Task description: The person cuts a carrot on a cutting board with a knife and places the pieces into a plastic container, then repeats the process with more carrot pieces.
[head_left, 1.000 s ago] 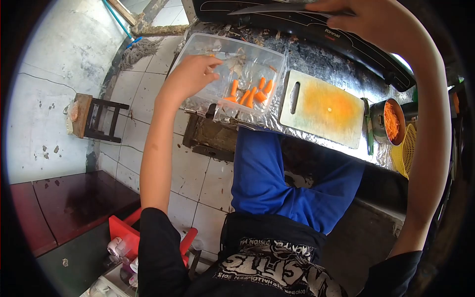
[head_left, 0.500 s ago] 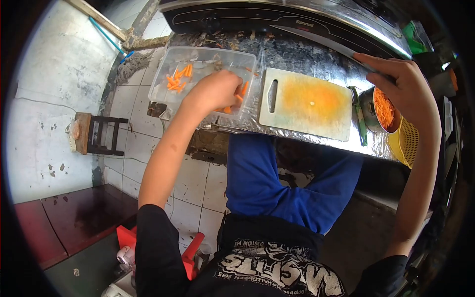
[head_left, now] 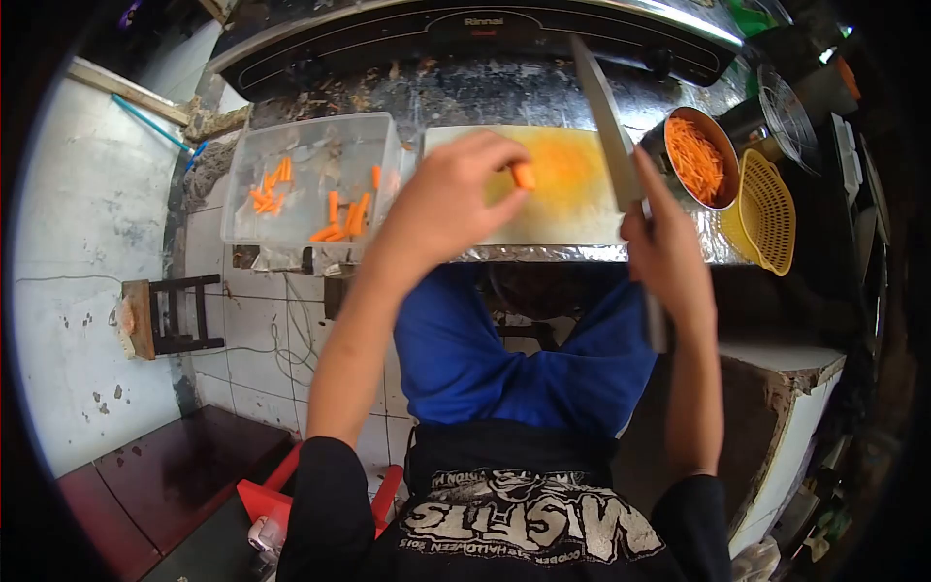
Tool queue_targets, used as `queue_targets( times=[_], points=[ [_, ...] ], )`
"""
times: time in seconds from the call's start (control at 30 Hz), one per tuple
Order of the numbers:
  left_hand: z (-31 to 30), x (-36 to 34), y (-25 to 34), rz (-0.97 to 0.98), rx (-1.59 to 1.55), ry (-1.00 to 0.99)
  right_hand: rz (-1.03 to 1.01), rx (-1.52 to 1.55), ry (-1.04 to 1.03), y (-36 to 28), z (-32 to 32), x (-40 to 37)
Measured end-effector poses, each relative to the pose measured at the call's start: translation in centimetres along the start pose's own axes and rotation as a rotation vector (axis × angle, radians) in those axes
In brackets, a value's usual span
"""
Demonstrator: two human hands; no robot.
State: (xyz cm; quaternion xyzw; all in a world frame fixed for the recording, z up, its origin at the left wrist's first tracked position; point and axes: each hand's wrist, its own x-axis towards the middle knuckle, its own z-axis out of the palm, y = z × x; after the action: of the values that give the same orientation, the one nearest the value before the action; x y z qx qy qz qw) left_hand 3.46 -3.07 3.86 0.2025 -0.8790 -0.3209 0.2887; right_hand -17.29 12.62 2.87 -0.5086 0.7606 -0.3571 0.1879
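Over the left part of the cutting board (head_left: 456, 144), my left hand (head_left: 456, 199) pinches a short carrot piece (head_left: 524, 176) between thumb and fingers. The board is white with a broad orange stain. My right hand (head_left: 669, 242) is closed round the handle of a large kitchen knife (head_left: 606, 116), its blade pointing up and away past the board's right edge. To the left stands a clear plastic container (head_left: 233, 209) with carrot sticks (head_left: 274, 184) and several thicker carrot pieces (head_left: 351, 215) in it. A metal pot (head_left: 729, 155) at the right holds shredded carrot (head_left: 693, 163).
A yellow plastic basket (head_left: 771, 218) sits beside the pot at the right end of the counter. Along the back runs a black stove front (head_left: 427, 39). A wire strainer (head_left: 790, 116) is at the far right, and a small wooden stool (head_left: 141, 320) is on the left.
My left hand has come out of the clear container with a carrot piece and moved right over the board. My right hand has brought the knife lower and left. The view has shifted.
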Motion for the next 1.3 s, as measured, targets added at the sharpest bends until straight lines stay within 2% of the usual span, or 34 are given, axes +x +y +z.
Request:
queue_targets(
  times=[0.1,0.13,0.17,0.23,0.37,0.43,0.73,1.3],
  points=[
    [6.2,0.3,-2.4,0.019,0.062,-0.053,-0.063,0.015,0.048,1.0,2.5,-1.8],
    [7.2,0.3,-3.0,0.029,0.052,-0.071,0.064,0.042,-0.006,0.3,2.5,-2.3],
    [7.7,0.2,-3.6,0.024,0.049,-0.088,0.050,0.082,0.010,0.6,3.1,-2.8],
    [8.1,0.3,-3.5,0.021,0.042,-0.114,0.020,0.087,0.011,0.6,3.6,-3.4],
    [7.7,0.0,-3.1,-0.014,0.046,-0.033,0.022,0.152,-0.032,0.6,4.8,-4.1],
    [7.9,-0.1,-3.3,-0.108,-0.011,0.009,0.010,0.132,-0.028,0.9,5.6,-4.6],
    [9.8,-0.6,-3.1,-0.100,-0.010,0.155,0.025,0.156,0.009,0.0,6.8,-5.7],
    [10.4,-1.2,-4.0,-0.135,-0.112,0.180,0.022,0.122,-0.008,-0.9,7.5,-6.2]
  ],
)
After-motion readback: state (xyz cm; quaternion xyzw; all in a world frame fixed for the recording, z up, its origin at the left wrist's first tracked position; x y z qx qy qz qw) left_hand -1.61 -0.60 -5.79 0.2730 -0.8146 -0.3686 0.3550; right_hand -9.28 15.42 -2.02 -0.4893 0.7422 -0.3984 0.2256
